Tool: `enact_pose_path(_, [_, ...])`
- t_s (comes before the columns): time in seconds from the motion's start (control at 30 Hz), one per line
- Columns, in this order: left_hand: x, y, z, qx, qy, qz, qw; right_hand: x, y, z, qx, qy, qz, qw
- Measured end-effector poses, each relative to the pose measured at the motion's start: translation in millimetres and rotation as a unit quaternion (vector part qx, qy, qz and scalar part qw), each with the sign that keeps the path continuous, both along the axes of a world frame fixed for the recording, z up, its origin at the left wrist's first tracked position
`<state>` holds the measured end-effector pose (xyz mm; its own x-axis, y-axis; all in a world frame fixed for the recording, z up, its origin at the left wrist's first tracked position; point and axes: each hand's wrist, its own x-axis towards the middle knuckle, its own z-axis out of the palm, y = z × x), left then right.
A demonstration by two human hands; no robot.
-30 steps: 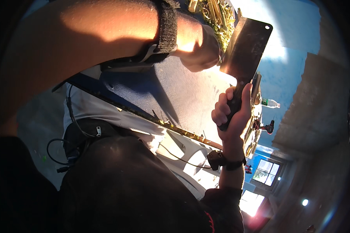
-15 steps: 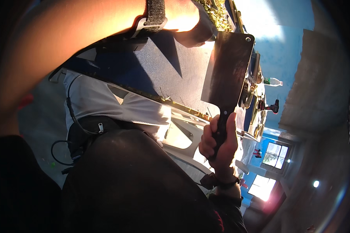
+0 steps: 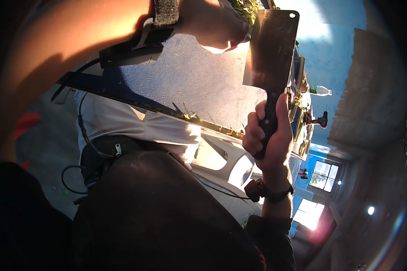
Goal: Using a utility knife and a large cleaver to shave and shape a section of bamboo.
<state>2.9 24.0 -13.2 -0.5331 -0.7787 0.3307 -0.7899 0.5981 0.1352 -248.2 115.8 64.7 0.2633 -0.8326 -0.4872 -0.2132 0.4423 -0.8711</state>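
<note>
My right hand [image 3: 267, 135] grips the dark handle of a broad rectangular cleaver [image 3: 271, 49], whose blade is raised over a blue textured board [image 3: 190, 86]. My left hand [image 3: 212, 29], with a strap around the wrist, lies curled at the board's far end, against a bunch of green and yellow stalks [image 3: 245, 6] at the top edge of the picture. The blade hangs just to the right of that hand. Whether the fingers close around the stalks is hidden. A dark watch sits on my right wrist.
Bits of cut greenery [image 3: 212, 125] lie along the board's near edge. Beyond the cleaver stand a plastic bottle [image 3: 319, 90] and small tools on a long surface. A blue wall and bright windows [image 3: 323, 174] are at the lower right. My dark trousers [image 3: 158, 212] fill the bottom.
The cleaver came down half a second ago and is now lifted again. My left hand has shifted toward the top edge of the picture with the stalks.
</note>
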Motion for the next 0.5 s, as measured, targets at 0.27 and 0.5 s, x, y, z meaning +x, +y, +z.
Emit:
enact_pose_path(0.27, [0, -7, -9, 0.005, 0.003, -0.01, 1.0, 34, -61, 4, -0.056, -0.019, 0.036, 0.998])
enact_pose_path(0.5, [-1, -9, -1, 0.009, -0.004, -0.009, 1.0, 20, -52, 1, -0.038, -0.02, 0.032, 0.999])
